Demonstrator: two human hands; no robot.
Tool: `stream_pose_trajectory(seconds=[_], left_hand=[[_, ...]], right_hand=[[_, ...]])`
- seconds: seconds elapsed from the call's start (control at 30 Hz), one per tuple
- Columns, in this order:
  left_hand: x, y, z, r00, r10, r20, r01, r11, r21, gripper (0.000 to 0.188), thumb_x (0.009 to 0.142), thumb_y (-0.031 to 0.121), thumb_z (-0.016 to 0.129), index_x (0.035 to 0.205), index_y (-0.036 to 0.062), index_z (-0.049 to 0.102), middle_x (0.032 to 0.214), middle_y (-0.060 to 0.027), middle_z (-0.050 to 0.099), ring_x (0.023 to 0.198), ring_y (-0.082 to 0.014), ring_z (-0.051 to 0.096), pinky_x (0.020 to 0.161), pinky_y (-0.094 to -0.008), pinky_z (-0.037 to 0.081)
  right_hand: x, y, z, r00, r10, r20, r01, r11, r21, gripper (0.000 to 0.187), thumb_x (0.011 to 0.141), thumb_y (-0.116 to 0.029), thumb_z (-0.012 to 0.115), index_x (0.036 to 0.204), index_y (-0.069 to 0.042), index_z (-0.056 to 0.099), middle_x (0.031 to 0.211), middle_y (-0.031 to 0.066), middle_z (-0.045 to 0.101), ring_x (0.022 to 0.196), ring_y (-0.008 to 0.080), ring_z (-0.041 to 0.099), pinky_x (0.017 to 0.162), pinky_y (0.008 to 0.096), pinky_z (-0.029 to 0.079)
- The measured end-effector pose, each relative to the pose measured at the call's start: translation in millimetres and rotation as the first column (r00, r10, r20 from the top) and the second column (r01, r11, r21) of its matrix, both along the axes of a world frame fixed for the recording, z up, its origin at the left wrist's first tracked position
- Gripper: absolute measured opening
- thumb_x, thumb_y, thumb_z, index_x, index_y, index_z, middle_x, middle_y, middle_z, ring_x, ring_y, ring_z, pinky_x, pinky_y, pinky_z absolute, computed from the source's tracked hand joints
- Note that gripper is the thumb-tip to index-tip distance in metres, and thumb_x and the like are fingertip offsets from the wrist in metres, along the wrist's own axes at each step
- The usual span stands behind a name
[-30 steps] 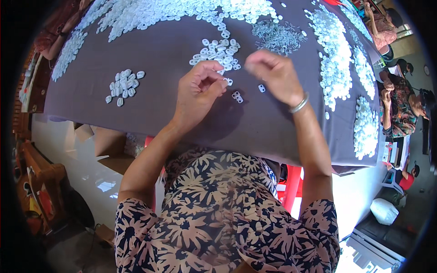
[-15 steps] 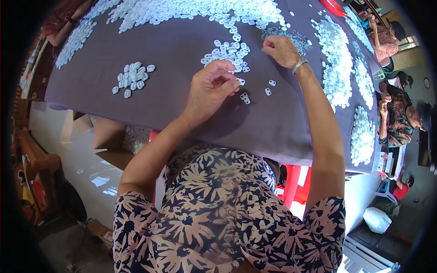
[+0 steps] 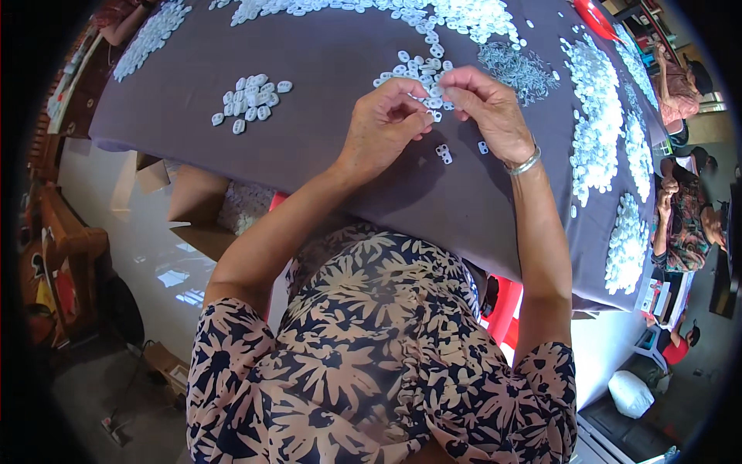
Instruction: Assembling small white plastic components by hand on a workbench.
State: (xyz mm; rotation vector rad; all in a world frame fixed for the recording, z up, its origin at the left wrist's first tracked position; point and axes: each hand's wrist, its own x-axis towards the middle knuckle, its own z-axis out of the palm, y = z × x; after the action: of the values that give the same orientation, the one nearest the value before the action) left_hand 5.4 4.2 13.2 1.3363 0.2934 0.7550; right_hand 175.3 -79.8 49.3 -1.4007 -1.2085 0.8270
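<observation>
My left hand [image 3: 384, 124] and my right hand [image 3: 487, 108] meet fingertip to fingertip over the purple cloth-covered table [image 3: 332, 147]. Between the fingertips sits a small white plastic piece [image 3: 433, 116], pinched by both hands. Just beyond them lies a small heap of the same white pieces [image 3: 421, 73]. A few loose white pieces [image 3: 444, 152] rest on the cloth under my hands. My right wrist carries a silver bangle [image 3: 524, 164].
A separate small group of white pieces [image 3: 251, 100] lies to the left. Large heaps of white pieces [image 3: 599, 116] spread along the far and right sides, beside a patch of thin grey metal bits [image 3: 518, 69]. Other people [image 3: 684, 224] sit at the right. Cardboard boxes [image 3: 205, 209] stand below the table's edge.
My right hand came back from the far heap toward my left hand, and both now meet over one white piece. The view shifted slightly.
</observation>
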Motion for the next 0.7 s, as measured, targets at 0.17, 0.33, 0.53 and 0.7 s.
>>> stream_pose_trajectory(seconds=[0.17, 0.33, 0.53, 0.7], left_hand=[[1, -1, -2, 1.000, -0.002, -0.024, 0.003, 0.998, 0.057, 0.026, 0.084, -0.002, 0.061, 0.108, 0.0035, 0.054, 0.084, -0.0065, 0.065, 0.074, -0.0109, 0.061, 0.065, -0.0239, 0.050], [0, -4, -5, 0.999, 0.025, -0.033, -0.022, 0.995, 0.101, 0.026, 0.084, -0.002, 0.061, 0.108, 0.0037, 0.054, 0.084, -0.0059, 0.065, 0.074, -0.0104, 0.061, 0.065, -0.0239, 0.051], [0, -7, -5, 0.998, 0.044, -0.041, -0.039, 0.991, 0.130, 0.026, 0.084, -0.002, 0.061, 0.108, 0.0038, 0.054, 0.084, -0.0054, 0.065, 0.074, -0.0099, 0.061, 0.065, -0.0240, 0.051], [4, -5, -6, 0.998, 0.041, -0.037, -0.037, 0.992, 0.119, 0.026, 0.084, -0.002, 0.061, 0.108, 0.0036, 0.054, 0.084, -0.0056, 0.065, 0.074, -0.0099, 0.061, 0.065, -0.0238, 0.051]], right_hand=[[-4, -6, -14, 0.994, 0.028, -0.104, -0.026, 0.999, 0.021, 0.011, 0.090, -0.011, 0.062, 0.097, -0.005, 0.066, 0.087, -0.0010, 0.063, 0.072, 0.0044, 0.052, 0.063, 0.0191, 0.042], [-10, -9, -21, 0.973, 0.011, -0.231, 0.002, 0.998, 0.055, 0.010, 0.089, -0.011, 0.063, 0.096, -0.005, 0.066, 0.085, -0.0015, 0.063, 0.072, 0.0045, 0.053, 0.063, 0.0186, 0.043], [-13, -13, -22, 0.976, 0.010, -0.219, -0.007, 1.000, 0.015, 0.011, 0.088, -0.013, 0.064, 0.096, -0.004, 0.067, 0.083, -0.0025, 0.061, 0.070, 0.0039, 0.051, 0.062, 0.0190, 0.043], [-8, -11, -20, 0.988, 0.021, -0.150, -0.022, 1.000, -0.005, 0.012, 0.089, -0.012, 0.064, 0.096, -0.003, 0.067, 0.081, -0.0031, 0.060, 0.069, 0.0039, 0.050, 0.061, 0.0188, 0.042]])
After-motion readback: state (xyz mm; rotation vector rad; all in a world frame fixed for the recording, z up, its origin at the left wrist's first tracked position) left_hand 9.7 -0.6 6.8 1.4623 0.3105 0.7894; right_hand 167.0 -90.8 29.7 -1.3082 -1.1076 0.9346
